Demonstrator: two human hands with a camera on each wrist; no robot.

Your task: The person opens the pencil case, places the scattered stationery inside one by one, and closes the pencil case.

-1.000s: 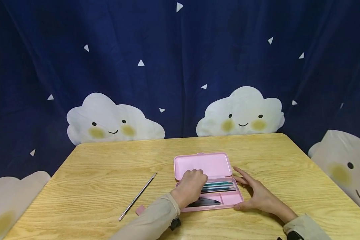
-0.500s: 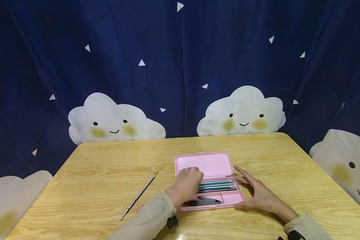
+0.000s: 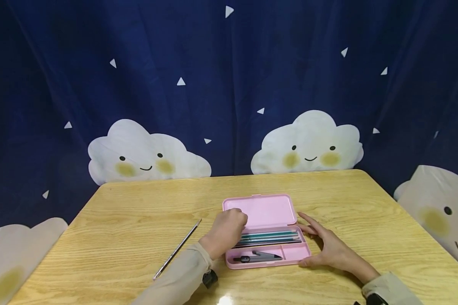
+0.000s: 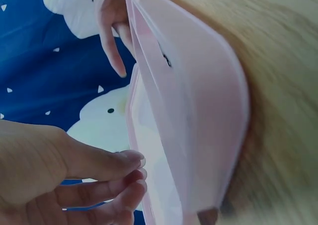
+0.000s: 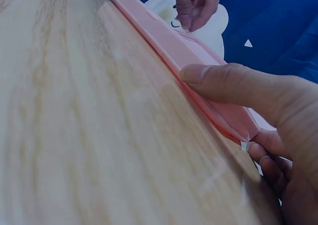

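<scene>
A pink pencil case lies with its lid folded back. Several teal and dark pencils fill its long rear compartment, and a grey-black compass lies in the front one. My left hand hovers over the left end of the case. In the left wrist view its thumb and fingertips come close together with nothing between them, fingers relaxed. My right hand holds the case's right end, thumb at the front corner and fingers behind. In the right wrist view the thumb presses the pink wall.
A loose dark pencil lies diagonally on the wooden table, left of the case. The left sleeve passes close to it. A blue curtain with printed clouds hangs behind the table's far edge.
My left hand has moved left across the case, uncovering more of the pencils and the whole compass. The pink block by the loose pencil is now behind the sleeve. My right hand stays put.
</scene>
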